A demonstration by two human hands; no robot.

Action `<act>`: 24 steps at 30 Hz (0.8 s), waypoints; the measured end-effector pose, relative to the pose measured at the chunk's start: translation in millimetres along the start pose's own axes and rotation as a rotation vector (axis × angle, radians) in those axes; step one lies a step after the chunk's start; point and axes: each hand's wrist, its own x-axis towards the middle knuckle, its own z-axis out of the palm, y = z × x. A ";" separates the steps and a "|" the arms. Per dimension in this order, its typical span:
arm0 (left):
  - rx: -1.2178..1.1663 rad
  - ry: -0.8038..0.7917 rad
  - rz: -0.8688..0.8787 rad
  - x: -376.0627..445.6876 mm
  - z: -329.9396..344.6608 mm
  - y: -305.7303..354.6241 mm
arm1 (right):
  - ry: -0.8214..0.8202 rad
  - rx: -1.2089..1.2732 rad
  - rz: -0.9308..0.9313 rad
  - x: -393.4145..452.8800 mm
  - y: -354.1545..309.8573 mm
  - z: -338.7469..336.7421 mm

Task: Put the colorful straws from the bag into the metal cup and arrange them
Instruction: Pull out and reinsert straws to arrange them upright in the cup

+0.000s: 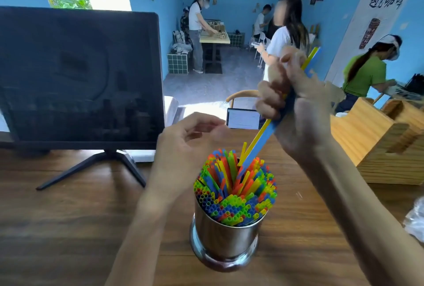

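At table centre: metal cup (226, 237), a shiny steel cylinder, stands upright on the wooden table (68, 228).
Cup contents: straws (236, 191), thin plastic tubes in red, yellow, green and blue, packed tight and fanning outward above the rim.
Right hand (296, 106): raised above and behind the cup, fingers clenched round a small bunch of yellow and blue straws (263, 138); the bunch slants down, its lower tips among the standing straws.
Left hand (183, 141): hovering just left of the cup, fingers loosely curled, grasping nothing.
Right edge: crinkled clear plastic bag (416, 221), partly out of view.
Behind: dark flat monitor (78, 74) on a splayed stand; pale grained wooden box (378, 145) at right.
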 end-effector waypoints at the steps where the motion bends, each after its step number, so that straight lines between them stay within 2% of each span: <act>1: 0.019 0.035 -0.030 3.5 -5.2 -3.6 | -0.005 -0.009 0.010 -1.4 2.8 -0.1; 3: 0.135 -0.010 -0.131 9.0 -15.7 -13.8 | -0.047 -0.049 0.062 -6.3 10.9 -0.7; 5: 0.284 -0.176 -0.224 11.0 -24.3 -24.5 | -0.135 -0.071 0.147 -12.2 20.1 -3.0; 7: 0.318 -0.305 -0.278 10.0 -27.1 -31.4 | -0.224 -0.081 0.238 -15.3 25.7 -5.5; 8: 0.311 -0.321 -0.293 9.7 -26.5 -33.5 | -0.249 -0.093 0.269 -15.5 26.6 -6.1; 16: 0.258 -0.203 -0.277 10.9 -21.6 -34.9 | -0.219 -0.097 0.340 -12.0 21.9 -3.8; 21: 0.221 -0.128 -0.161 9.0 -19.0 -27.2 | -0.159 -0.215 0.360 -10.5 22.0 0.4; 24: 0.206 -0.008 -0.069 9.5 -20.2 -22.3 | -0.152 -0.241 0.336 -8.6 18.7 5.9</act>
